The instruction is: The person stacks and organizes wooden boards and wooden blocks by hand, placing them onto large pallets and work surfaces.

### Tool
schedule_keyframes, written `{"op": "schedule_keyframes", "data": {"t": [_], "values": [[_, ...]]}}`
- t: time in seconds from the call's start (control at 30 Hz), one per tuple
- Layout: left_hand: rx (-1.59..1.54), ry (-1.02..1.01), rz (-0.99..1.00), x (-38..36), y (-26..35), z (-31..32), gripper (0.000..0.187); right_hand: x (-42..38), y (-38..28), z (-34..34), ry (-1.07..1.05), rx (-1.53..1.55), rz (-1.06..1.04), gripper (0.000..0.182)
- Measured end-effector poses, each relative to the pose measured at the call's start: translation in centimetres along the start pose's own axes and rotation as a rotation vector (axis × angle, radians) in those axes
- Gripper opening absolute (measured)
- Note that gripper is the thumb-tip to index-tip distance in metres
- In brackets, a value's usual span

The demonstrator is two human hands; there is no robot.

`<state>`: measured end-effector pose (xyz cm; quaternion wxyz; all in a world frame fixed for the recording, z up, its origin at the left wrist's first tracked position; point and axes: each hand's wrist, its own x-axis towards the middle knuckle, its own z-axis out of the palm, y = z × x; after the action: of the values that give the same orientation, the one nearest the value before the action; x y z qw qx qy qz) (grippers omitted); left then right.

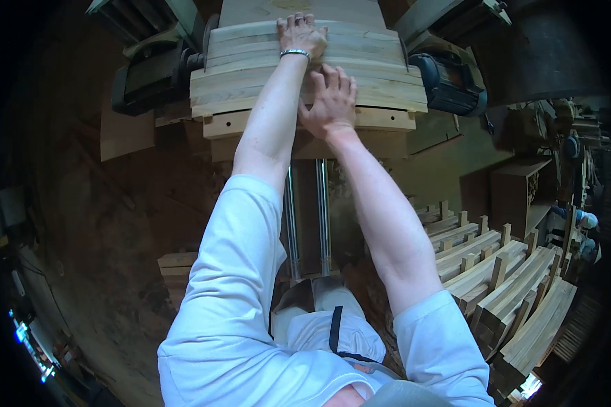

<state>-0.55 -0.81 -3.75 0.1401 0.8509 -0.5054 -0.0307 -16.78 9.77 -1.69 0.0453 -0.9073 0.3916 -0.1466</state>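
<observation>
Several pale wooden boards (pixel 373 68) lie side by side across a wooden sliding bed (pixel 380 119) between two motors. My left hand (pixel 302 37), wearing a ring and a metal-banded bracelet, reaches to the far edge of the boards. Its fingers are apart and rest on the wood near that edge; whether the tips bend over it is hard to see. Closer to me, my right hand (pixel 332 102) presses on the near boards with fingers spread and its palm by the front edge. Neither hand is wrapped round anything.
Dark motors stand at the left (pixel 153 78) and right (pixel 448 81), with a thin disc blade (pixel 209 39) beside the left one. Two metal rails (pixel 322 210) run beneath the bed towards me. Stacked timber strips (pixel 495 271) fill the lower right, near a brown cabinet (pixel 512 197).
</observation>
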Motion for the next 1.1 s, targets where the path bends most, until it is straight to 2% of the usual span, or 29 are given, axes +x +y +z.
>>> {"op": "schedule_keyframes", "data": {"t": [0.13, 0.43, 0.5, 0.63, 0.7, 0.73, 0.8, 0.83, 0.9, 1.1], "values": [[0.025, 0.092, -0.021, 1.5, -0.1, 1.4, 0.064, 1.2, 0.2, 0.3, -0.017, -0.03, -0.008, 0.069], [0.102, -0.082, 0.047, 0.7, 0.9, -4.8, 0.058, 4.3, 0.9, 1.5, 0.019, -0.038, -0.017, 0.068], [0.288, -0.177, 0.152, -1.1, 1.6, -8.4, 0.059, 5.0, 1.1, 1.8, 0.024, -0.026, -0.018, 0.068], [0.232, -0.156, 0.08, 3.3, 1.1, -5.4, 0.057, 7.1, 1.4, 2.1, 0.033, -0.022, -0.02, 0.067], [0.336, -0.207, 0.169, 3.7, 0.9, -6.8, 0.055, 8.6, 1.6, 2.4, 0.012, -0.014, -0.011, 0.069], [0.343, -0.2, 0.166, 5.3, 0.4, -5.3, 0.055, 9.2, 1.6, 2.6, 0.02, -0.01, -0.015, 0.069], [0.158, 0.058, 0.126, 9.8, -1.4, 0.3, 0.053, 10.2, 1.9, 3.1, 0.039, 0.043, -0.002, 0.07], [0.169, 0.063, 0.139, 11.0, -1.6, 1.3, 0.053, 10.6, 1.8, 3.0, 0.052, 0.049, 0.008, 0.07], [0.012, 0.154, -0.007, 11.6, -1.5, 1.5, 0.065, 10.1, 1.7, 2.5, -0.023, 0.034, 0.016, 0.072], [-0.056, 0.086, 0.041, 2.4, -0.8, -0.5, 0.059, 2.2, 0.0, 0.0, -0.085, 0.033, 0.042, 0.074]]}}
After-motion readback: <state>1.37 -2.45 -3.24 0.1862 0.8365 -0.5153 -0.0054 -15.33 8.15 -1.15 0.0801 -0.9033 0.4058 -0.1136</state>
